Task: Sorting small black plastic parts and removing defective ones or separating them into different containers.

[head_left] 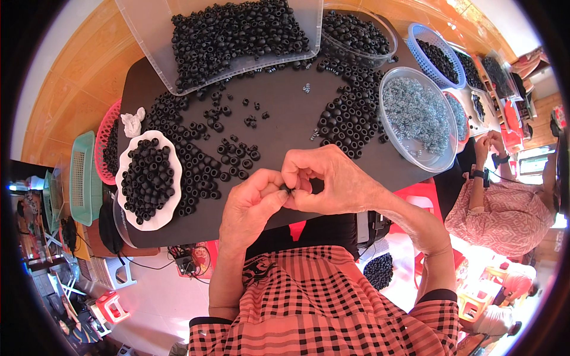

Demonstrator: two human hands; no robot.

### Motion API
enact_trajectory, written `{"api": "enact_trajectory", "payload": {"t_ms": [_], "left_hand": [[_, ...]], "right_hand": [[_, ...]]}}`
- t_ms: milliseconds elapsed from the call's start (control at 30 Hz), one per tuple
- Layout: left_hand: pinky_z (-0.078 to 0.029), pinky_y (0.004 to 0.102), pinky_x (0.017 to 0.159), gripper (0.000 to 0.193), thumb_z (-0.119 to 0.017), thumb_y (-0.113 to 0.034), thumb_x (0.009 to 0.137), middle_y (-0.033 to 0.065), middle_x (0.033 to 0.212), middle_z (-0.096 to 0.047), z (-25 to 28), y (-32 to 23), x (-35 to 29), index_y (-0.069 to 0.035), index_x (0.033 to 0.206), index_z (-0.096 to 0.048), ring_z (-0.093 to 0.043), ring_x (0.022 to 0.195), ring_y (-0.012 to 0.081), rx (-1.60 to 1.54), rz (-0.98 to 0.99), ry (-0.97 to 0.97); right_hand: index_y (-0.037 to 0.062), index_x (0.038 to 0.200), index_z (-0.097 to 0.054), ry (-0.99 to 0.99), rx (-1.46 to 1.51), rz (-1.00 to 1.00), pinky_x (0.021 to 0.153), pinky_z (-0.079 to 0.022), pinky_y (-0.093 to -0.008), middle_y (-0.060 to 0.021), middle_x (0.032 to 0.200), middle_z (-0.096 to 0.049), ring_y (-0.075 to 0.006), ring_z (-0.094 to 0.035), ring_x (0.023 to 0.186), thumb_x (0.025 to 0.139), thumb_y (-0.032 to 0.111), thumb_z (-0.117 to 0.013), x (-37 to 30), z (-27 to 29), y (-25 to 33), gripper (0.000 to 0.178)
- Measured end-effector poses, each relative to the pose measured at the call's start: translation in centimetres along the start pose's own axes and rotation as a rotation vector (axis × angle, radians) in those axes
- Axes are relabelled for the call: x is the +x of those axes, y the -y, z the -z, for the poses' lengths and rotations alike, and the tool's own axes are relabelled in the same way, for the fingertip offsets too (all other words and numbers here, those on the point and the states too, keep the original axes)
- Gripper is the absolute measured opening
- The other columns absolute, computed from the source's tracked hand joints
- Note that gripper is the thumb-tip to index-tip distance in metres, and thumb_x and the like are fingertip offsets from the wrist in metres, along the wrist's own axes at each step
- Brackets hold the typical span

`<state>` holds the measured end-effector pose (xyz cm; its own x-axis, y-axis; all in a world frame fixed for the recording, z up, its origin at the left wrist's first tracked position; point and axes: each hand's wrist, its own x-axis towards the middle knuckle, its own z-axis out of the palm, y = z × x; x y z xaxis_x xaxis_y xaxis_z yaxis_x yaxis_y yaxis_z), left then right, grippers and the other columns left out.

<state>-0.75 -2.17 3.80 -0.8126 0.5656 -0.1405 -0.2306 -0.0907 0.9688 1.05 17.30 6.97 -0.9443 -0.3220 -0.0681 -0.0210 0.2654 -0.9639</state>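
Hands are numbering two at the near edge of the table (279,113), and I am viewing both through the head camera. I am counting the containers as follows: one clear rectangular bin (151,44), tilting at the far side and holding black ring-shaped pieces; one clear round tub (390,44) of similar pieces beside it; one larger tub (438,161) of clear bluish coils (415,110) at the right; one white scalloped plate (161,217), heaped with black pieces, at the left. One pink basket (101,155) is standing just beyond the plate, and one white crumpled tissue (132,123) is lying near it. Loose black pieces are spreading in two main groups, a left group (193,160) and a right group (350,118); I am finding them too many to count.

Fingers are set as follows. The left hand (249,207) is pinching with thumb and forefinger nearly together. The right hand (329,178) is curling thumb and forefinger into a loop, their tips meeting the left fingertips. Between these tips, both hands are gripping one small dark part (288,190), in front of the torso; the fingers are covering most of it, so I am not distinguishing its shape.
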Motion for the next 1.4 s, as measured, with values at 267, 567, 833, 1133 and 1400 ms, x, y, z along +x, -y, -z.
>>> {"api": "enact_trajectory", "payload": {"t_ms": [267,567,833,1133,1400], "left_hand": [[-0.053,0.0292,0.080,0.011,-0.051,0.001,0.092,0.0119,0.088,-0.068,-0.9,1.1,0.8,0.004,0.101,-0.055,-0.066,0.081,0.0154,-0.208,-0.044,-0.042],[-0.049,0.0344,0.085,0.014,-0.047,-0.001,0.092,0.0129,0.082,-0.064,-0.4,1.8,0.8,0.006,0.102,-0.054,-0.061,0.086,0.0201,-0.267,0.020,-0.124],[-0.050,0.0321,0.084,0.011,-0.048,-0.001,0.092,0.0108,0.081,-0.067,-0.3,1.7,0.7,0.005,0.100,-0.054,-0.063,0.084,0.0168,-0.237,0.022,-0.096],[-0.050,0.0307,0.085,0.009,-0.050,-0.001,0.092,0.0101,0.080,-0.067,-0.4,1.8,0.4,0.003,0.099,-0.054,-0.064,0.084,0.0159,-0.200,0.013,-0.100],[-0.048,0.0341,0.085,0.014,-0.047,0.000,0.092,0.0116,0.082,-0.064,-0.3,2.3,0.5,0.003,0.104,-0.054,-0.061,0.086,0.0195,-0.304,-0.025,-0.132]], "right_hand": [[0.0050,0.078,-0.053,-0.255,-0.320,0.218,0.054,-0.042,-0.0276,-0.0028,0.068,-0.052,-0.0125,-0.053,0.057,0.072,-0.003,-0.059,1.8,2.1,-1.5,0.012],[0.0075,0.081,-0.059,-0.310,-0.971,0.307,0.072,-0.041,-0.0403,-0.0050,0.080,-0.055,-0.0259,-0.056,0.081,0.078,0.009,-0.064,6.3,3.6,-3.7,0.006],[0.0069,0.099,-0.069,-0.419,-1.126,0.355,0.081,-0.044,-0.0416,-0.0071,0.092,-0.062,-0.0274,-0.057,0.093,0.081,0.011,-0.061,12.7,6.4,-4.5,0.021],[0.0019,0.099,-0.067,-0.334,-0.836,0.326,0.078,-0.049,-0.0443,-0.0145,0.092,-0.064,-0.0347,-0.062,0.087,0.078,0.005,-0.060,12.5,6.5,-5.1,0.022],[0.0016,0.097,-0.068,-0.232,-0.665,0.321,0.079,-0.050,-0.0441,-0.0154,0.089,-0.064,-0.0360,-0.063,0.082,0.078,0.004,-0.060,10.6,4.5,-2.9,0.021]]}}
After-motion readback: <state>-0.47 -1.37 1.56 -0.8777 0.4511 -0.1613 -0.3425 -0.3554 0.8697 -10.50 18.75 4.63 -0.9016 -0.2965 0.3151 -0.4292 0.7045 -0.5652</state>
